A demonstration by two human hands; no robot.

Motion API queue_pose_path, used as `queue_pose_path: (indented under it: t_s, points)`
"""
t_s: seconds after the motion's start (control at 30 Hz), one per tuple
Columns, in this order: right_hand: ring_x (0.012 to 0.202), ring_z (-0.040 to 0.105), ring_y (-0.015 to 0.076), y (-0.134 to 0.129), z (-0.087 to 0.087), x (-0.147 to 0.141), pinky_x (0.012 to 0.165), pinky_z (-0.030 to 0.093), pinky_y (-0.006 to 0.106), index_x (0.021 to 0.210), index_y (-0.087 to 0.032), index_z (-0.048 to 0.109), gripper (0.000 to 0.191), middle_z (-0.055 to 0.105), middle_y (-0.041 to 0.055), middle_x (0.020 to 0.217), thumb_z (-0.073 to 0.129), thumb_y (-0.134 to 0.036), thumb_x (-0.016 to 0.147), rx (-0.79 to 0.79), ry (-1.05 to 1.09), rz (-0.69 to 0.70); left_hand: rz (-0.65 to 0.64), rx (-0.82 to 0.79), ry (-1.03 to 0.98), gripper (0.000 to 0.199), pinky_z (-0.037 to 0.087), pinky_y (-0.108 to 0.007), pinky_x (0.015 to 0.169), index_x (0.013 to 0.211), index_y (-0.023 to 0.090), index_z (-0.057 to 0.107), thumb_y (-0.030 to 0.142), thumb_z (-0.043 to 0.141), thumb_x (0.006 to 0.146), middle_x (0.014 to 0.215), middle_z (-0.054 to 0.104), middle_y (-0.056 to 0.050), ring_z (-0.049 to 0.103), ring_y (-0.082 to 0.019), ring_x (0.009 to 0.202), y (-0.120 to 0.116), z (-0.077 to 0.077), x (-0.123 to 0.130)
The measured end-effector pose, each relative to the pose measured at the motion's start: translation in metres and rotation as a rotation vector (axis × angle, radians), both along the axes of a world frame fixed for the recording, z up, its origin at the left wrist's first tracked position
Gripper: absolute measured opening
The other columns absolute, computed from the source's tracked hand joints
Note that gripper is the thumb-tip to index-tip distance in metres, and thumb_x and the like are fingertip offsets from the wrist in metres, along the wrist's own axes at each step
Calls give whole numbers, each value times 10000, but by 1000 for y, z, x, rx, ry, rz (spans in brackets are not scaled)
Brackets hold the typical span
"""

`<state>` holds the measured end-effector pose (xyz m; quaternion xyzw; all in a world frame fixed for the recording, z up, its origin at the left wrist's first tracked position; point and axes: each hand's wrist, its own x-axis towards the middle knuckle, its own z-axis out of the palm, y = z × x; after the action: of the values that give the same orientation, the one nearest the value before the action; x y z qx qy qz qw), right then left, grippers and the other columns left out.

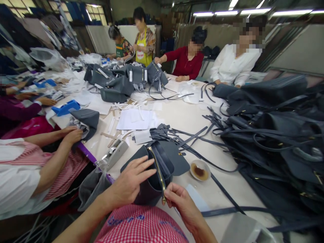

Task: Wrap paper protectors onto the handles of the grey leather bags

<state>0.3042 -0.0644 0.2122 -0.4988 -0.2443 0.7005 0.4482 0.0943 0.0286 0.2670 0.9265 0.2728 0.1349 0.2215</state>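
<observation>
A dark blue-grey handbag (149, 189) stands at the table edge right in front of me, its flap (177, 158) laid back. Across its mouth runs a gold-toothed zipper (159, 168). My left hand (131, 180) rests on the bag's left side, fingers stretched out and apart towards the zipper. With thumb and forefinger, my right hand (178, 199) pinches the zipper at its near end, beside the metal piece there. Whether it grips the slider or the tape is too small to tell. The bag's inside is mostly hidden.
To the right lie a small dish of brown liquid (200, 170) and a large heap of dark bags (278, 135). Beyond my bag are loose straps (164, 133) and white paper (135, 118). A co-worker's hands (73, 133) handle another bag at left; several other people sit or stand around the table.
</observation>
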Motion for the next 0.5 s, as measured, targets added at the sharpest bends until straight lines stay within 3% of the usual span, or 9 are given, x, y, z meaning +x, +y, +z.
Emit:
queue_pose_path:
  t_s: [0.07, 0.13, 0.23, 0.3, 0.4, 0.5]
  points:
    - [509, 422, 89, -1, -10, 3, 538, 286, 229, 618, -173, 565, 393, 579, -16, 550, 779, -499, 669, -25, 42, 46, -98, 29, 50, 434, 233, -532, 1151, 1046, 196, 622, -15, 419, 726, 1324, 559, -72, 324, -264, 1374, 2, -8, 7]
    - [527, 474, 101, -1, -26, 11, 537, 301, 223, 639, -172, 579, 465, 584, -9, 572, 722, -613, 677, -112, 97, 11, -112, 49, 41, 295, 247, -512, 1151, 874, 189, 629, 8, 416, 778, 1135, 647, -62, 389, -248, 1327, 2, -15, 10]
    - [543, 534, 115, 8, -53, 29, 510, 322, 212, 632, -178, 578, 596, 601, 2, 608, 577, -772, 681, -307, 100, -178, -87, 92, -36, 272, 347, -434, 1094, 817, 189, 622, 42, 394, 834, 934, 656, -59, 468, -228, 1225, 3, -23, 10]
    - [508, 545, 117, 23, -66, 40, 491, 338, 214, 647, -180, 592, 607, 625, 9, 610, 560, -786, 679, -354, 25, -281, -100, 126, -75, 262, 386, -399, 1042, 803, 191, 621, 62, 398, 849, 849, 638, -55, 502, -220, 1140, 4, -25, 8]
    - [579, 617, 160, 52, -70, 48, 534, 424, 261, 780, -201, 643, 487, 701, 18, 704, 709, -663, 641, -243, -42, -353, -131, 170, -91, 238, 397, -396, 980, 774, 193, 610, 89, 414, 858, 765, 614, -47, 520, -216, 1024, 4, -28, 7]
    - [812, 661, 211, 83, -54, 51, 684, 495, 323, 863, -255, 659, 423, 744, -3, 878, 831, -489, 555, -63, -71, -421, -60, 160, -82, 254, 411, -391, 916, 755, 187, 605, 104, 398, 876, 734, 599, -47, 525, -208, 921, 7, -34, 12]
